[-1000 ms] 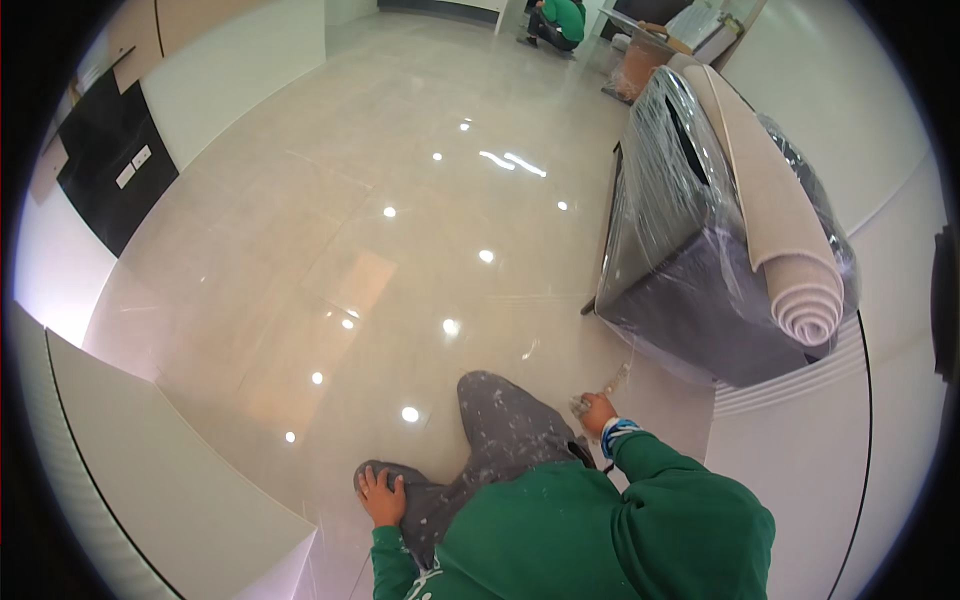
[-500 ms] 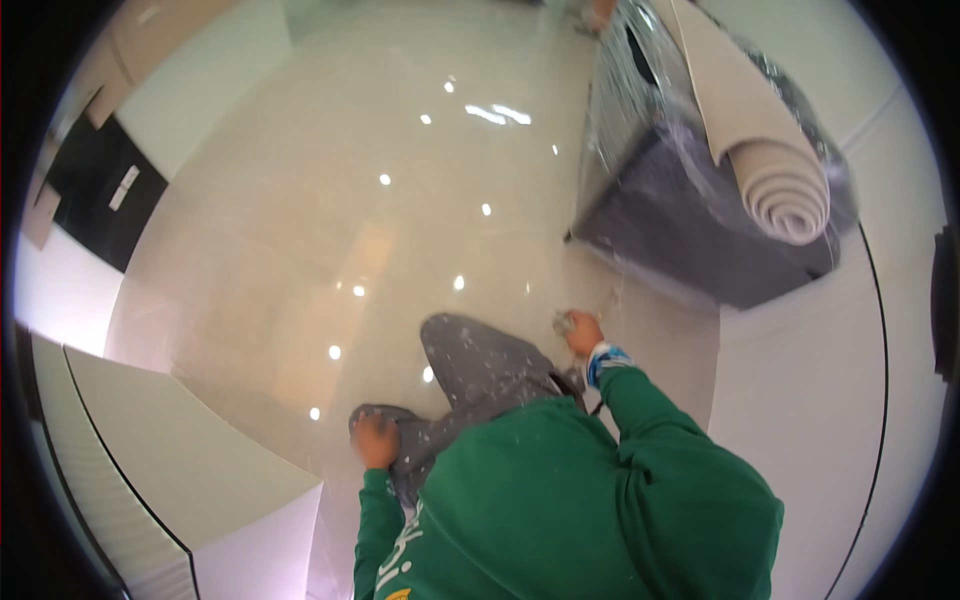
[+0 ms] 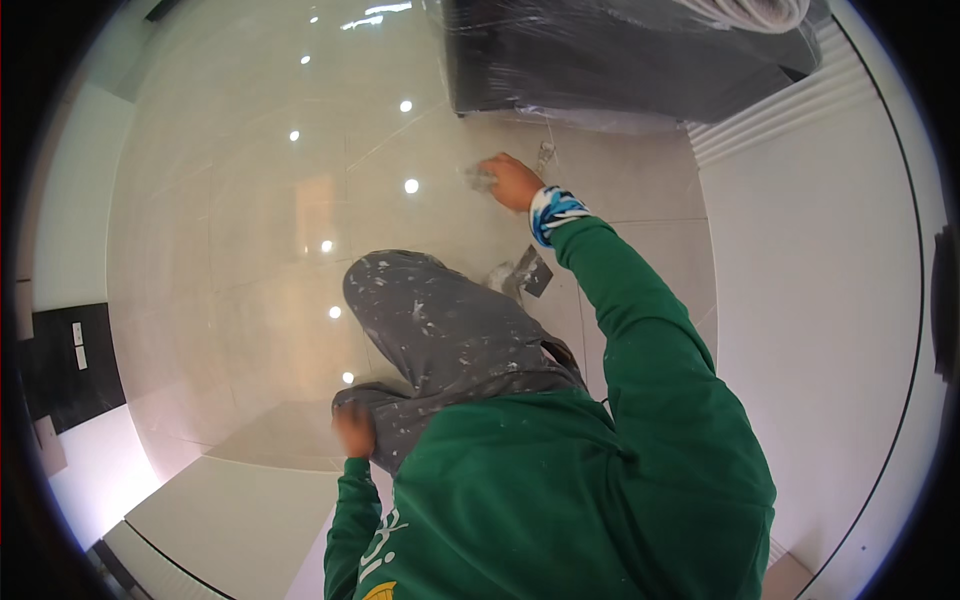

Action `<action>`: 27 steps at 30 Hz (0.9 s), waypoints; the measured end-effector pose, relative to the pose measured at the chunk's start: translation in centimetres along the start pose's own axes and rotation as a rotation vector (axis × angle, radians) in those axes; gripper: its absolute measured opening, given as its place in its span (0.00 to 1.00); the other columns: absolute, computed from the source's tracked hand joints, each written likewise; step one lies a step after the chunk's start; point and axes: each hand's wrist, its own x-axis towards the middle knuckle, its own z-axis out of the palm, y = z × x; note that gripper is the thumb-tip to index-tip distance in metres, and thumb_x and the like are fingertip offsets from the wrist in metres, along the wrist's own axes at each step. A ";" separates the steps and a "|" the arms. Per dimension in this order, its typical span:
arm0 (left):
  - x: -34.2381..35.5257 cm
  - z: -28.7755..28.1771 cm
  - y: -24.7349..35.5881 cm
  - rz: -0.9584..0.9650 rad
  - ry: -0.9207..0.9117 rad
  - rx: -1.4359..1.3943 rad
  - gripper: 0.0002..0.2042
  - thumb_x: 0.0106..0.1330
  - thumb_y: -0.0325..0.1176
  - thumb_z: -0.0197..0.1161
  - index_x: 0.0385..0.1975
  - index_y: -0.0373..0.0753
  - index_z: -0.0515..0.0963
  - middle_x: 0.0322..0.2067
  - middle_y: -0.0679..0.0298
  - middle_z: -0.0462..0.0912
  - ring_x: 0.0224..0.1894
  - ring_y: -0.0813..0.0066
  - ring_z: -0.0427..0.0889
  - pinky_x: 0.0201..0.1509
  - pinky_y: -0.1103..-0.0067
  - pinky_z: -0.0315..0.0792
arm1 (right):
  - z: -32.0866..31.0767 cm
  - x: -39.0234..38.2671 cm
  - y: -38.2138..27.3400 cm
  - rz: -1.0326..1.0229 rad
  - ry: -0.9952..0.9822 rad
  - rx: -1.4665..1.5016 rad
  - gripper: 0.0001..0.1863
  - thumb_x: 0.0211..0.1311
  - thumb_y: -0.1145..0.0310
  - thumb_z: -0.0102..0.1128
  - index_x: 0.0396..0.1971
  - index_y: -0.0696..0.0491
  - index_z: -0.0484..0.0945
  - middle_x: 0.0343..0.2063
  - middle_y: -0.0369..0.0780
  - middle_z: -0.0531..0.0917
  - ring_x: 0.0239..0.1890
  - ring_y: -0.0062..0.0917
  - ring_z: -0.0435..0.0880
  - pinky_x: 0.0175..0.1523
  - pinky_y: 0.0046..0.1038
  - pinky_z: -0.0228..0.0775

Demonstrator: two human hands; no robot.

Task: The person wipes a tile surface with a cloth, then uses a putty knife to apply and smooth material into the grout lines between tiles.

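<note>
While pressed to the floor tile, the pale cloth sits under the right hand.

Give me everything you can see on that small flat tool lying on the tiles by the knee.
The scraper is a small flat tool with a dark, roughly square blade and a pale, smeared handle end. It lies flat on the glossy beige floor tile, just beyond the paint-spattered grey trouser knee and under the outstretched green sleeve. No hand touches it; the right hand is farther out on the floor.

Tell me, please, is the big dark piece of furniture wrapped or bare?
Wrapped: the dark furniture is covered in glossy clear film, creased and reflecting light, near the right hand.
</note>
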 end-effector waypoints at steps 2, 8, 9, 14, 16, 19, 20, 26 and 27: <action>0.3 0.4 0.3 -0.012 -0.015 0.049 0.24 0.75 0.46 0.56 0.64 0.39 0.74 0.70 0.38 0.63 0.72 0.35 0.59 0.76 0.52 0.55 | 0.4 0.7 1.2 -0.102 0.116 -0.012 0.24 0.60 0.66 0.63 0.57 0.54 0.79 0.53 0.52 0.81 0.58 0.48 0.77 0.63 0.41 0.70; -0.2 1.2 2.4 -0.034 0.068 0.057 0.21 0.75 0.41 0.57 0.61 0.35 0.76 0.67 0.40 0.69 0.70 0.39 0.66 0.74 0.56 0.60 | 5.9 -9.2 9.2 0.488 -0.082 -0.085 0.28 0.60 0.70 0.61 0.62 0.53 0.72 0.57 0.53 0.78 0.58 0.52 0.79 0.63 0.45 0.73; -0.1 1.0 3.0 -0.042 0.072 0.093 0.20 0.74 0.39 0.57 0.59 0.34 0.78 0.64 0.40 0.73 0.67 0.41 0.70 0.72 0.57 0.63 | 7.6 -12.1 9.6 0.644 -0.225 -0.129 0.30 0.56 0.69 0.62 0.60 0.59 0.72 0.53 0.59 0.79 0.57 0.53 0.79 0.64 0.43 0.74; 4.2 1.0 7.1 0.085 0.032 -0.047 0.16 0.70 0.35 0.60 0.51 0.32 0.82 0.53 0.43 0.83 0.58 0.44 0.80 0.65 0.59 0.71 | 14.1 -19.9 6.3 0.814 -0.203 -0.122 0.36 0.56 0.60 0.73 0.61 0.60 0.69 0.59 0.52 0.72 0.60 0.49 0.76 0.63 0.46 0.73; 6.9 2.1 9.7 0.026 -0.049 -0.236 0.16 0.68 0.34 0.60 0.50 0.32 0.82 0.50 0.45 0.85 0.54 0.46 0.82 0.62 0.60 0.72 | 15.1 -20.2 4.5 0.858 -0.152 -0.161 0.35 0.58 0.59 0.73 0.61 0.59 0.68 0.60 0.49 0.71 0.62 0.45 0.74 0.62 0.46 0.72; 10.1 4.5 13.5 0.367 -0.235 -0.111 0.15 0.65 0.33 0.61 0.49 0.35 0.83 0.49 0.48 0.84 0.54 0.50 0.81 0.61 0.58 0.71 | 15.0 -19.2 3.6 0.821 -0.188 -0.277 0.34 0.60 0.58 0.72 0.61 0.58 0.68 0.60 0.47 0.70 0.64 0.42 0.71 0.66 0.44 0.65; 10.9 5.8 14.9 0.528 -0.283 -0.044 0.15 0.65 0.34 0.62 0.49 0.36 0.83 0.49 0.49 0.84 0.55 0.50 0.81 0.61 0.58 0.71 | 14.9 -18.8 3.7 0.822 -0.172 -0.282 0.34 0.60 0.58 0.72 0.61 0.58 0.68 0.60 0.47 0.70 0.64 0.42 0.71 0.66 0.44 0.65; 11.8 15.6 21.0 0.687 -0.246 0.238 0.16 0.63 0.37 0.64 0.49 0.38 0.82 0.50 0.52 0.82 0.56 0.53 0.80 0.60 0.59 0.69 | 16.0 -17.7 7.5 0.837 -0.221 -0.243 0.26 0.63 0.66 0.62 0.58 0.60 0.70 0.61 0.50 0.69 0.62 0.44 0.73 0.65 0.49 0.65; 11.8 16.8 21.4 0.686 -0.224 0.250 0.17 0.62 0.37 0.64 0.49 0.38 0.81 0.50 0.52 0.82 0.56 0.53 0.79 0.60 0.59 0.69 | 16.6 -17.6 8.2 0.832 -0.213 -0.266 0.26 0.63 0.66 0.62 0.58 0.60 0.70 0.61 0.50 0.69 0.62 0.44 0.73 0.65 0.49 0.65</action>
